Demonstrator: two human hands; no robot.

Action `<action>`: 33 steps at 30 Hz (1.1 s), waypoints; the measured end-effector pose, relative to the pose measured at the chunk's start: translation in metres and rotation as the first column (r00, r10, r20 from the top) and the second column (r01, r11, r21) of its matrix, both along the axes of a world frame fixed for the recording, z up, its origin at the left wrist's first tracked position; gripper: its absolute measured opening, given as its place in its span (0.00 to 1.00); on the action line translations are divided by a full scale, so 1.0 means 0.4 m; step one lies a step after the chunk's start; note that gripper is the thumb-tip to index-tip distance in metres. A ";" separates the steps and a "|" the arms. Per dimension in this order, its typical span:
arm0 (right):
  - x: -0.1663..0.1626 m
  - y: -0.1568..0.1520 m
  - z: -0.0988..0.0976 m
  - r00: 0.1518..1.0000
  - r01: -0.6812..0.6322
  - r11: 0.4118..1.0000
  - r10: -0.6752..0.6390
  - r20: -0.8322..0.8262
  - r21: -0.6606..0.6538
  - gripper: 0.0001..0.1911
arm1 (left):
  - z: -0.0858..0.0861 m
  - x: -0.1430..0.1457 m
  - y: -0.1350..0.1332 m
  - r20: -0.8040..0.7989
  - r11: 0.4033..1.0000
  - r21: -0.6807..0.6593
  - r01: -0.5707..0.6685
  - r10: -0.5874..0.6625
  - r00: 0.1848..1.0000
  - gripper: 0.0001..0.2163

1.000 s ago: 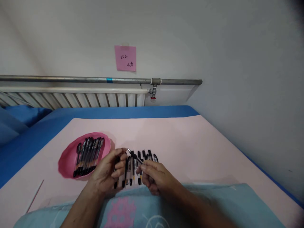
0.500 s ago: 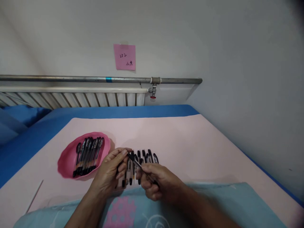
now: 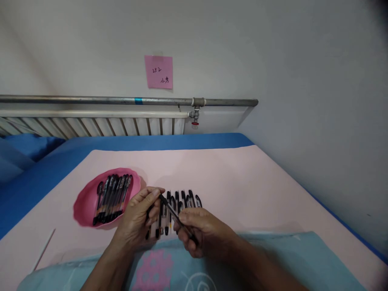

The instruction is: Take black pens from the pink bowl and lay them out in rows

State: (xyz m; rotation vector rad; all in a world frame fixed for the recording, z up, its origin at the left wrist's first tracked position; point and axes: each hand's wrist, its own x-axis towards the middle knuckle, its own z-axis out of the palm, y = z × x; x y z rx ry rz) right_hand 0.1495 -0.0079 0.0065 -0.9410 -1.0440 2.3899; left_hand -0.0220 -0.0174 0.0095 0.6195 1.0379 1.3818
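A pen [image 3: 172, 211] with a black end and clear barrel slants between my two hands. My right hand [image 3: 198, 230] is wrapped round its lower barrel. At the upper black end, the thumb and fingertips of my left hand [image 3: 141, 212] pinch it. Something dark shows within the curled left fingers; I cannot make out what. Beneath and behind the hands, several loose black pens [image 3: 183, 198] lie side by side on the pink surface, partly covered by my fingers. Left of my left hand, a pink scalloped bowl [image 3: 83, 204] holds several capped black pens [image 3: 113, 198].
A thin white stick [image 3: 44, 249] lies at the front left. Light blue patterned cloth [image 3: 273, 258] runs along the near edge of the pink tabletop [image 3: 242, 182]. Behind stand a radiator [image 3: 115, 126], a metal pipe [image 3: 91, 100] and a wall with a pink note [image 3: 159, 72].
Both hands and the pen have shifted slightly to the left. The grip on the pen looks the same, and the bowl and loose pens stay put.
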 end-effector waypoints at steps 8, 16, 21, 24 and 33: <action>-0.008 -0.006 -0.010 0.998 -0.036 0.999 0.035 -0.051 -0.010 0.18 | -0.002 -0.002 -0.003 0.005 1.000 0.008 -0.001 0.001 1.000 0.10; -0.010 -0.006 -0.020 0.959 0.119 0.913 -0.208 0.194 0.390 0.13 | -0.007 -0.004 -0.002 -0.004 1.000 0.015 -0.019 0.019 1.000 0.11; -0.003 -0.004 0.002 0.998 -0.038 0.999 0.036 0.049 0.025 0.19 | -0.002 -0.005 -0.003 -0.047 1.000 0.014 -0.012 0.013 0.999 0.11; -0.001 -0.002 0.006 0.997 -0.002 0.994 -0.006 0.071 0.111 0.13 | 0.000 -0.007 -0.002 -0.040 1.000 0.011 -0.019 0.020 0.999 0.11; 0.004 -0.015 -0.010 0.810 -0.184 0.465 -0.427 0.402 0.866 0.10 | -0.007 0.013 -0.005 -0.039 0.990 -0.021 -0.136 0.135 0.990 0.11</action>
